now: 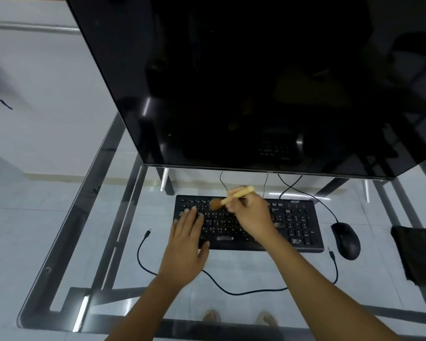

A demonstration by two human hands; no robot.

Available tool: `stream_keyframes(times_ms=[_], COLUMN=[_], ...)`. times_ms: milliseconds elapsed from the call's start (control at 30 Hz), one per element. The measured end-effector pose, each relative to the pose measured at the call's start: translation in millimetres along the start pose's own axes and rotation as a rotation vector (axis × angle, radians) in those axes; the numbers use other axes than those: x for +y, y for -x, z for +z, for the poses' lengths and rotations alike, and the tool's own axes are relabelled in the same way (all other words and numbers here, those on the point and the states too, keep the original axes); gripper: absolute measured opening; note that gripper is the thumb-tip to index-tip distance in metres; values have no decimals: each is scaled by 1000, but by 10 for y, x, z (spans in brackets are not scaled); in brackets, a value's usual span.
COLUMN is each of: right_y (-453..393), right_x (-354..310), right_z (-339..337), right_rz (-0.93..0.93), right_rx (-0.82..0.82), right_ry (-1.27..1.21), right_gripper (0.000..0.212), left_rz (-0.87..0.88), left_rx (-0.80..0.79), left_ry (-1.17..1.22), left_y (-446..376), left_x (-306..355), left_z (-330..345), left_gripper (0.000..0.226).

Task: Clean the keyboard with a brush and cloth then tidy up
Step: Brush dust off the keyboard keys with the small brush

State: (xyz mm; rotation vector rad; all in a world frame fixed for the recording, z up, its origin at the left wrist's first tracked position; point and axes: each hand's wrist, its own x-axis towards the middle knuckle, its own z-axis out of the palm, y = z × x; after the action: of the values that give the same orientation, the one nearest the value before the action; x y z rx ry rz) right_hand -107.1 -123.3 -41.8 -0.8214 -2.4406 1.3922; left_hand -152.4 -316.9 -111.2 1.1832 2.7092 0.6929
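Meanwhile right hand (250, 215) grips brush (228, 198); left hand (186, 238) flat on keyboard (298, 222); mouse (346, 239) beside.

In the lower half of the frame I see a clear, smooth glass table top (67, 242) on a dark metal frame, and on it a matt black plastic keyboard (298, 225). My brush (231, 196) has a pale wooden handle and soft brown bristles. The monitor (244, 77) above is glossy black, the mouse (346, 239) smooth black plastic, and at the right edge lies a dark fuzzy cloth (416, 254).
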Motion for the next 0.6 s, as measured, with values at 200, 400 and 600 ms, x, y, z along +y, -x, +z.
stream_keyframes(times_ms=[200, 400, 600], right_y=[-80, -73, -65], right_x=[29, 84, 137], right_z=[-82, -232, -318], right_rz=[-26, -81, 28], right_rx=[38, 33, 58], right_ry=[41, 66, 69], right_gripper=[9, 15, 11], left_rz=[89, 85, 70], left_rx=[-104, -121, -96], left_ry=[-86, -100, -49], left_y=[128, 89, 0], left_x=[186, 174, 180], left_z=[230, 220, 198], left_gripper=[55, 54, 53])
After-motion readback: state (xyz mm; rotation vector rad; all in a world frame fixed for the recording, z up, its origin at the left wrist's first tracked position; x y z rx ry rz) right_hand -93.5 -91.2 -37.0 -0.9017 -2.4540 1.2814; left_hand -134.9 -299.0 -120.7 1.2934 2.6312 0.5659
